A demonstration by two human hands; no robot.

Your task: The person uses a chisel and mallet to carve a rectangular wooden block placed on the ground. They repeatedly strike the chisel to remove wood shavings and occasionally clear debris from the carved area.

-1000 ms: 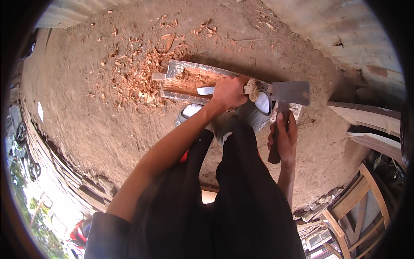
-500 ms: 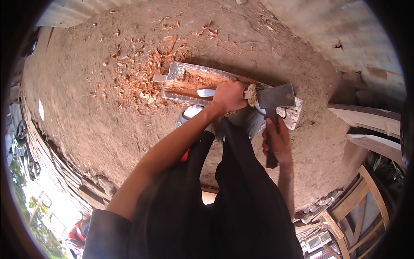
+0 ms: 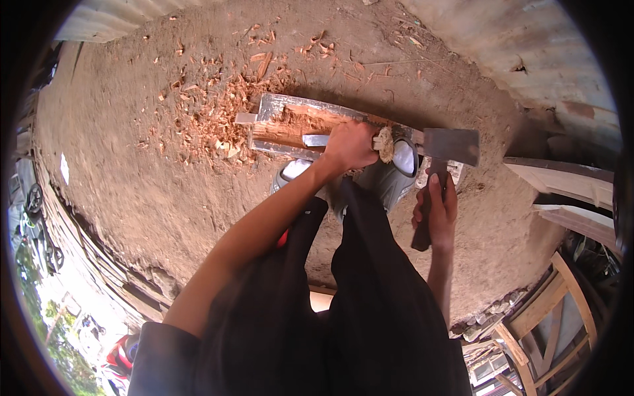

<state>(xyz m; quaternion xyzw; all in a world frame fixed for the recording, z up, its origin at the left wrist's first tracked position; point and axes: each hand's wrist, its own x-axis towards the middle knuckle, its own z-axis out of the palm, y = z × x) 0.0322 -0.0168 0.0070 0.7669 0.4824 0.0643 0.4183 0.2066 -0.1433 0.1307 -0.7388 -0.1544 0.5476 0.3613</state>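
A curved wooden piece (image 3: 307,121) with worn, pale paint on its edges and a rough reddish hollow lies on the dirt ground. My left hand (image 3: 352,144) is closed around a chisel (image 3: 315,140). Its flat metal blade points left into the hollow, and the frayed butt of its handle sticks out on the right. In my right hand (image 3: 438,211) is the dark handle of a hammer (image 3: 452,146) with a broad rectangular head. That head hangs right of the chisel's butt, apart from it, over the wood's right end. Fingers hide the chisel's middle.
My shoes (image 3: 391,178) are against the near side of the wood. Reddish shavings (image 3: 221,125) litter the ground to its left and behind. Corrugated sheeting (image 3: 522,59) stands at the far right, with boards (image 3: 561,181) and a wooden frame (image 3: 545,317) along the right side.
The hammer and my right hand have moved right, away from the chisel's butt, uncovering my right shoe. My left hand, the chisel and the wood look unmoved.
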